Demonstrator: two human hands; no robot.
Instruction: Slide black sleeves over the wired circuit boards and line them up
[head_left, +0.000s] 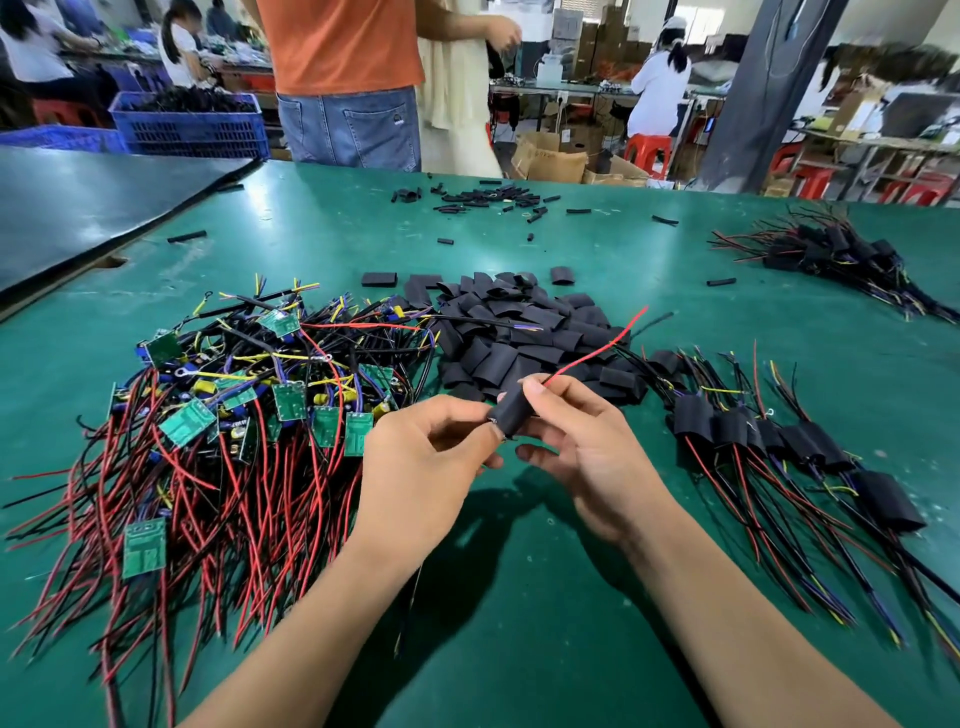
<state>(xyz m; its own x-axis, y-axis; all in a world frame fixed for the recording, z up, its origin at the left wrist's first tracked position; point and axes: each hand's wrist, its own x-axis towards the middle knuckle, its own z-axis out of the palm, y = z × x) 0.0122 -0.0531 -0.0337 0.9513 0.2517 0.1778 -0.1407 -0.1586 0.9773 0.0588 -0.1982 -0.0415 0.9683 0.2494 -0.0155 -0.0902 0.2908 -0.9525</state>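
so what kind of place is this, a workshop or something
Most likely an electronics assembly factory. The green worktable holds a heap of wired circuit boards, a pile of black sleeves and a row of sleeved boards, and other workers sit at benches behind.

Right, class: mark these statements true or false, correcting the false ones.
1. The left hand and right hand hold one black sleeve with a red wire sticking out. True.
2. The bare boards are piled at the right. False: they lie at the left.
3. A pile of loose sleeves lies beyond the hands on the green table. True.
4. No sleeved boards are finished yet. False: several lie in a row at the right.
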